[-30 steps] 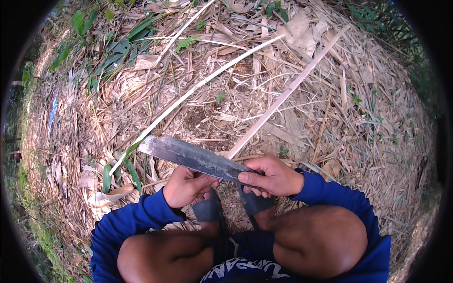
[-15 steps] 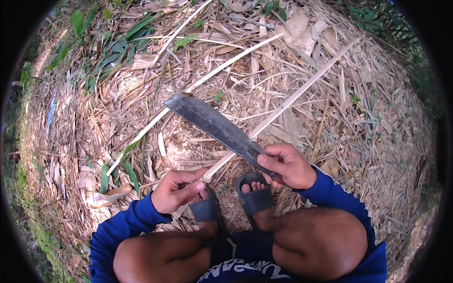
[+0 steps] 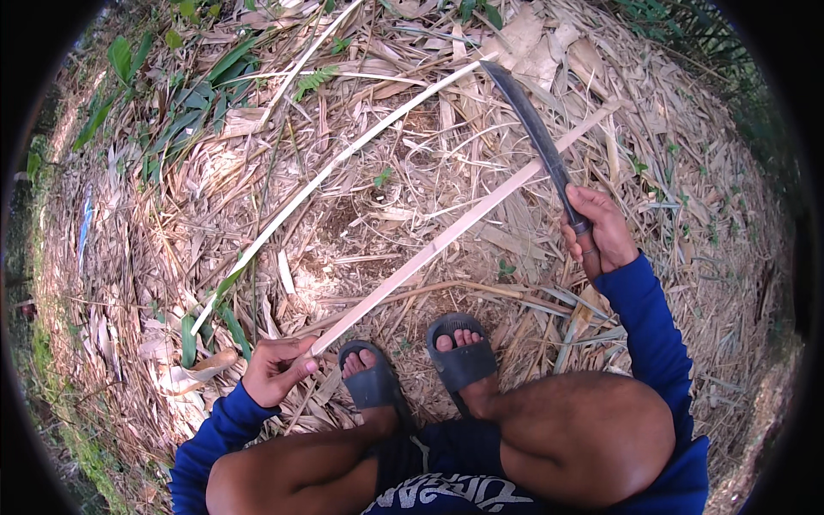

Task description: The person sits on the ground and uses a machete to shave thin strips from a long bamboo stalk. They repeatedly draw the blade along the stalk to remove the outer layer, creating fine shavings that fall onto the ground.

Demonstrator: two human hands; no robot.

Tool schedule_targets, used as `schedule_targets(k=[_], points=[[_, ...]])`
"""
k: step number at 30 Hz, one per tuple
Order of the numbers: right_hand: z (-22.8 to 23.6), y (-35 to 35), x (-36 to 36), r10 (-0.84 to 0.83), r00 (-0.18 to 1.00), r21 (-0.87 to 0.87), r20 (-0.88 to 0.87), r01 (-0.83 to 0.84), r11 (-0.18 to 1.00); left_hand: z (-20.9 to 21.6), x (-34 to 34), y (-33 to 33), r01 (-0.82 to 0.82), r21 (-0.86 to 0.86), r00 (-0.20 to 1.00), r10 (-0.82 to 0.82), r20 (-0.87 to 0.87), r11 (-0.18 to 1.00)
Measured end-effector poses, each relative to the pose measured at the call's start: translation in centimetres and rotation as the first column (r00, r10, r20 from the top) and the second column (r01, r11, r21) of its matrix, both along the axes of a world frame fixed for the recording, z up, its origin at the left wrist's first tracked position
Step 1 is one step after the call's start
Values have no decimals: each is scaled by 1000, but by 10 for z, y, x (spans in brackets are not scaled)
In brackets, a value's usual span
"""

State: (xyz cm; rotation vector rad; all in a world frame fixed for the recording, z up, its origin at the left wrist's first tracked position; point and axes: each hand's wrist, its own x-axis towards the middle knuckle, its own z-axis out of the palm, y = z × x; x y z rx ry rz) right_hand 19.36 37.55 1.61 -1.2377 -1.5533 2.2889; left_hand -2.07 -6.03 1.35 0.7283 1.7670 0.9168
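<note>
My left hand [image 3: 281, 370] pinches the near end of a long, pale split-bamboo strip [image 3: 438, 244] between thumb and fingers. From there the strip slants away to the upper right. In my right hand [image 3: 598, 227] is a machete [image 3: 534, 125], gripped by its brown handle. Its dark, slightly curved blade points up and to the left and crosses over the strip near the far end. Whether the blade touches the strip I cannot tell.
Another pale strip [image 3: 343, 157] lies on the ground to the left, beyond my hands. Dry leaves and shavings [image 3: 360, 223] cover the ground. Green leaves [image 3: 206, 103] grow at the far left. My sandalled feet [image 3: 375, 379] are planted between my hands.
My right hand has swung the machete away to the right, and its blade now points farther from me. My left hand has shifted left and nearer with the bamboo strip's end.
</note>
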Motion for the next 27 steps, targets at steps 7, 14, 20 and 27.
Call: schedule_targets(k=[7,14,20,27], points=[[5,-10,-2,140,990,-5,10,-140,990,-7,5,-8,-30,26,989,34,-144,999],[8,-41,-13,351,934,-61,-71,-355,933,-3,-10,0,-94,114,996,94,7,989],[6,51,18,-170,985,-18,-12,170,985,-4,-17,-49,-89,-42,993,92,68,995],[0,23,7,77,997,-8,-9,-77,997,0,-29,-63,-174,-100,943,195,270,980]])
